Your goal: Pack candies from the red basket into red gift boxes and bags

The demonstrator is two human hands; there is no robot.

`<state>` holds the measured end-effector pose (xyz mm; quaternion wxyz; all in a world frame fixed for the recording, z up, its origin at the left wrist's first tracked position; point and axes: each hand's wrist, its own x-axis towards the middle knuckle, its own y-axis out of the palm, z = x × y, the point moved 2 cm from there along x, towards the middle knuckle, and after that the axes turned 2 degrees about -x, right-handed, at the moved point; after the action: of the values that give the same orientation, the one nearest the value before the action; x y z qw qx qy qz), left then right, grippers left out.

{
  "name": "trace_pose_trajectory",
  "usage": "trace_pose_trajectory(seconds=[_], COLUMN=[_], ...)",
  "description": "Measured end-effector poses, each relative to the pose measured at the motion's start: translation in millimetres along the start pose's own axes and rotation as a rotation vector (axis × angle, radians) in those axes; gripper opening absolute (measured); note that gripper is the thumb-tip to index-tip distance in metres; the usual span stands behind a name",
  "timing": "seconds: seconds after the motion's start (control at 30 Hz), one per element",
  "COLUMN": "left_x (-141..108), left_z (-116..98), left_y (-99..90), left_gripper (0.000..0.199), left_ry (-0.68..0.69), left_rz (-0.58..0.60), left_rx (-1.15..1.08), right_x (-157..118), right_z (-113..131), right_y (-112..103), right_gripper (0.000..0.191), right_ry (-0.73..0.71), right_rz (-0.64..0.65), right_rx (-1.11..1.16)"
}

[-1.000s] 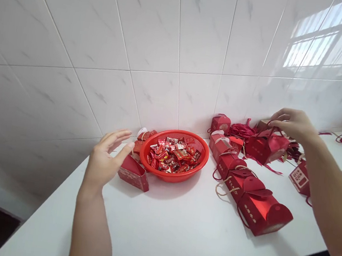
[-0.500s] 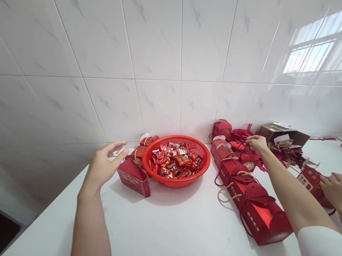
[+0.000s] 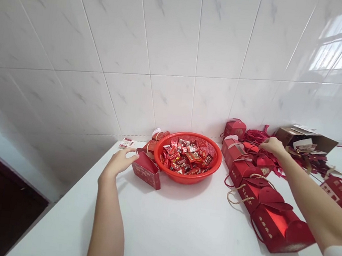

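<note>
"Left hand?"
"I see it open, fingers just beside a red gift box, next to a red basket of sweets."
"Right hand?"
"Half-curled over red boxes; I can't tell if it holds anything."

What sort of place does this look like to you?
Probably a tiled kitchen or utility room used for packing festive gifts: a white tiled wall, a white counter, red gift boxes, and a red plastic basket of wrapped sweets.

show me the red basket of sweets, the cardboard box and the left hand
red plastic basket [image 3: 185, 178], head view, front outer wall
cardboard box [image 3: 286, 137], head view, front side
left hand [image 3: 119, 162], head view, back of the hand
</note>
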<state>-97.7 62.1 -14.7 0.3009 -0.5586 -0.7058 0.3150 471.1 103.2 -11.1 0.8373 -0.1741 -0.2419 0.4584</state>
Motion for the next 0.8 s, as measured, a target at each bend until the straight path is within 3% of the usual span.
trace_pose_trajectory(seconds=[0.1, 0.17, 0.2, 0.23, 0.3, 0.4, 0.47, 0.57, 0.63, 0.8], left_x=[3.1, 7.0, 9.1, 11.1, 13.8, 13.6, 11.3, 6.7, 3.7, -3.2], left_z=[-5.1, -7.3, -7.7, -7.6, -6.5, -4.9, -5.4, -8.5, -11.3, -17.9], left_y=[11.9, 20.4, 24.4, 28.1, 33.4, 34.5, 32.1, 28.8, 27.8, 26.0], left_gripper=[0.049, 0.054, 0.056, 0.058, 0.062, 0.066, 0.065, 0.064, 0.065, 0.061], left_ry=[0.052, 0.08, 0.085, 0.085, 0.075, 0.061, 0.079, 0.12, 0.149, 0.183], left_rz=[0.066, 0.082, 0.095, 0.124, 0.215, 0.32, 0.34, 0.357, 0.373, 0.44], left_rx=[-0.004, -0.007, -0.007, -0.011, -0.031, -0.066, -0.082, -0.084, -0.077, -0.056], right_x=[3.6, -4.8, -13.3, -25.1, -59.5, -126.9, -171.7, -221.1, -239.5, -255.7], right_z=[35.3, 73.5, 92.9, 112.0, 147.2, 180.0, 185.7, 181.0, 177.3, 179.9], right_y=[-0.9, 8.8, 15.7, 24.5, 49.9, 97.8, 134.6, 187.5, 214.6, 242.7], right_gripper=[0.039, 0.031, 0.025, 0.02, 0.007, 0.024, 0.036, 0.04, 0.037, 0.026], right_ry=[-0.101, -0.349, -0.399, -0.441, -0.606, -0.919, -1.15, -1.446, -1.575, -1.701], right_rz=[-0.004, 0.157, 0.213, 0.271, 0.504, 0.741, 0.823, 0.77, 0.722, 0.722], right_rx=[-0.115, -0.127, -0.12, -0.118, -0.168, -0.242, -0.381, -0.597, -0.663, -0.693])
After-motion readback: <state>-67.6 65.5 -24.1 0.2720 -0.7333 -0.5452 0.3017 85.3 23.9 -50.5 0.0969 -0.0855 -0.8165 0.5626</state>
